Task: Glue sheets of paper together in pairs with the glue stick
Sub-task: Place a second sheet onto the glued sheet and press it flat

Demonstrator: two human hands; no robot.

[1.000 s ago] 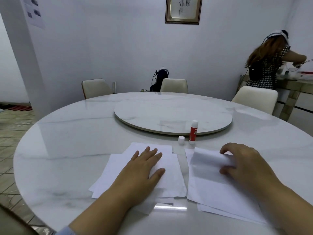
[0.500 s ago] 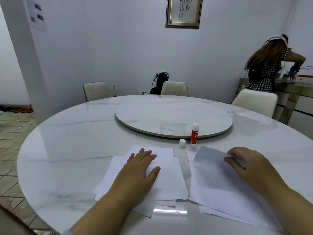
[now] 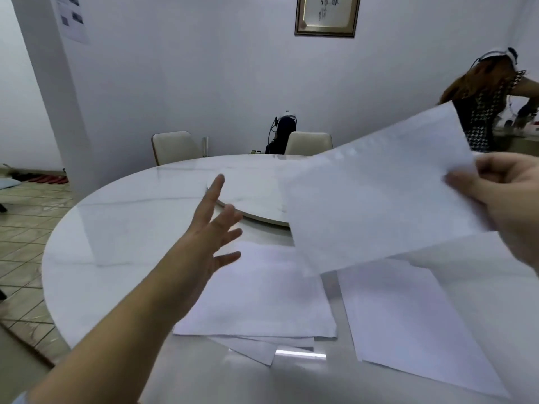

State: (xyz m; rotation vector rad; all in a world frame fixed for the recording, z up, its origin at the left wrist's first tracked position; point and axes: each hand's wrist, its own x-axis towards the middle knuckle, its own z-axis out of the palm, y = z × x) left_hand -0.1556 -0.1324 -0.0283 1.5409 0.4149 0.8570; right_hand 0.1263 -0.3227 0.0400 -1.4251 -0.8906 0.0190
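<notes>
My right hand (image 3: 507, 196) pinches the right edge of a white sheet of paper (image 3: 376, 193) and holds it raised in the air above the table. My left hand (image 3: 213, 237) hovers over the table with fingers spread, holding nothing, just left of the lifted sheet. Below lie two piles of white paper: a left pile (image 3: 259, 298) and a right pile (image 3: 414, 322), with a narrow strip of table between them. The lifted sheet hides the glue stick and its cap.
The papers lie on a round white marble table (image 3: 116, 234) with a raised turntable (image 3: 253, 196) in its middle. Cream chairs (image 3: 175, 147) stand behind it. A person (image 3: 484, 97) bends over a counter at the far right.
My right hand has lifted the top sheet off the right pile and raised it high. My left hand has come off the left pile and risen with spread fingers.
</notes>
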